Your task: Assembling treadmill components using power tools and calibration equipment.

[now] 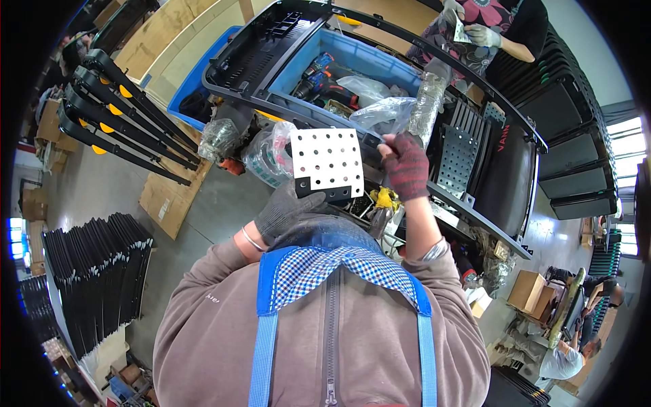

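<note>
A white sheet (pixel 328 153) with rows of round holes is upright in front of my torso. A black holed strip (pixel 339 192) shows along its lower edge and left corner. My left hand (pixel 288 209), in a dark grey glove, grips this white perforated sheet at its lower left corner. Just right of the sheet, apart from it, is my right hand (pixel 407 165) in a red and black glove. Its fingers are curled together; what they hold, if anything, is hidden. A grey perforated plate (pixel 456 163) lies on the black frame (pixel 495 227) to the right.
Beyond my hands, a blue crate (pixel 277 96) holds drills (pixel 319 78) and plastic bags. A wrapped roll (pixel 428 98) lies across its right end. Across the frame, another person's gloved hands (pixel 483 35) hold a small white holed piece. Black parts (pixel 98 271) are stacked at left.
</note>
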`<action>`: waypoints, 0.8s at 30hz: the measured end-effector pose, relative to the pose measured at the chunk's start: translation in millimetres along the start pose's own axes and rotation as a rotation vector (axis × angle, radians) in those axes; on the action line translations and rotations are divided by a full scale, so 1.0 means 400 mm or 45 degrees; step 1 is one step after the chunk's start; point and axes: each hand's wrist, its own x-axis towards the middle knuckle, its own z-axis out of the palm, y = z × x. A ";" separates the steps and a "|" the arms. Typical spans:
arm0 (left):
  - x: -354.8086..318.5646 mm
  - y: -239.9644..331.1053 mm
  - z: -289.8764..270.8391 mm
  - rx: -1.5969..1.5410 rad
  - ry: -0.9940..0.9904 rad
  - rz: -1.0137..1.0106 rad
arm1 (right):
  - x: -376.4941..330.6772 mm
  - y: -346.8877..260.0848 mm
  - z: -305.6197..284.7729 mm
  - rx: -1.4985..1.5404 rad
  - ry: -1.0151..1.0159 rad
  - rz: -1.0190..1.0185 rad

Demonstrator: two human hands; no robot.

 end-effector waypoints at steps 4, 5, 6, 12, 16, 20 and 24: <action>0.050 -0.009 0.047 0.442 0.019 0.152 | -0.064 -0.065 -0.017 -0.181 0.183 -0.782; 0.061 -0.008 0.063 0.442 0.007 0.155 | -0.082 -0.086 -0.020 -0.176 0.196 -0.851; 0.071 -0.008 0.081 0.473 -0.020 0.087 | -0.098 -0.097 -0.021 -0.172 0.209 -0.919; 0.131 -0.028 0.183 0.610 -0.033 0.090 | -0.154 -0.072 -0.047 -0.297 0.263 -0.785; 0.146 -0.023 0.243 0.569 -0.031 -0.006 | -0.178 -0.017 -0.068 -0.137 0.287 -0.649; 0.159 -0.005 0.277 0.651 -0.033 0.302 | -0.203 -0.025 -0.120 -0.056 0.229 -0.613; 0.191 -0.020 0.286 0.443 -0.054 0.167 | -0.214 0.004 -0.174 -0.091 0.299 -0.694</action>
